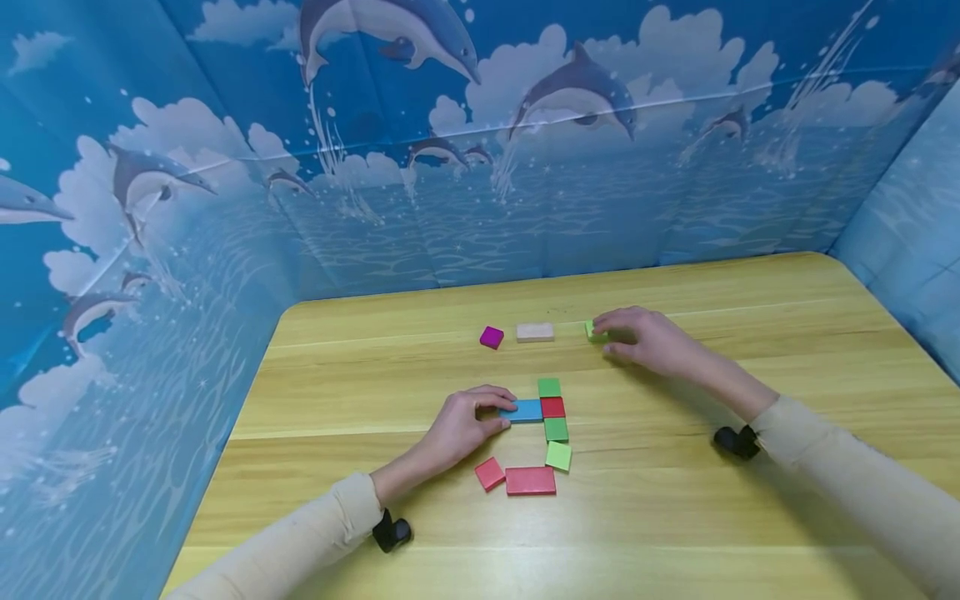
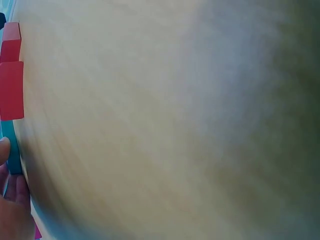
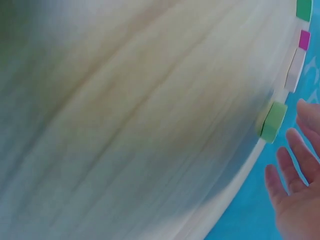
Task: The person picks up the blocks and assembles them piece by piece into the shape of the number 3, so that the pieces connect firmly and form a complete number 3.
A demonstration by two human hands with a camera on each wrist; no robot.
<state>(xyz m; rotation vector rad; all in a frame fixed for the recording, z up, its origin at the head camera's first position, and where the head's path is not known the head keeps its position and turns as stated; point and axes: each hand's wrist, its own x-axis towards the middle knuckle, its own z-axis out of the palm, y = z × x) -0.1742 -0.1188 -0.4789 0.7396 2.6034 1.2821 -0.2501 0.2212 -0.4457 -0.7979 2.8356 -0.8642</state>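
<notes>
In the head view my left hand [image 1: 461, 425] holds the left end of a blue rectangular block [image 1: 523, 411], thumb on the near side and fingers on the far side. That block's right end meets a column of small squares: a green block [image 1: 549, 387], a red block [image 1: 552, 407] and another green block [image 1: 556, 429]. Farther back on the right, my right hand [image 1: 648, 340] is by a light green block [image 1: 592, 332], partly covered by its fingers. The right wrist view shows the fingers spread beside that light green block [image 3: 273, 122], with a gap between them.
Below the column lie a yellow-green square [image 1: 558, 456], a red rectangle [image 1: 531, 481] and a tilted red square [image 1: 490, 474]. A purple block [image 1: 491, 337] and a pale beige block [image 1: 535, 332] lie farther back. A dolphin-print curtain [image 1: 465, 200] borders the wooden table [image 1: 637, 533].
</notes>
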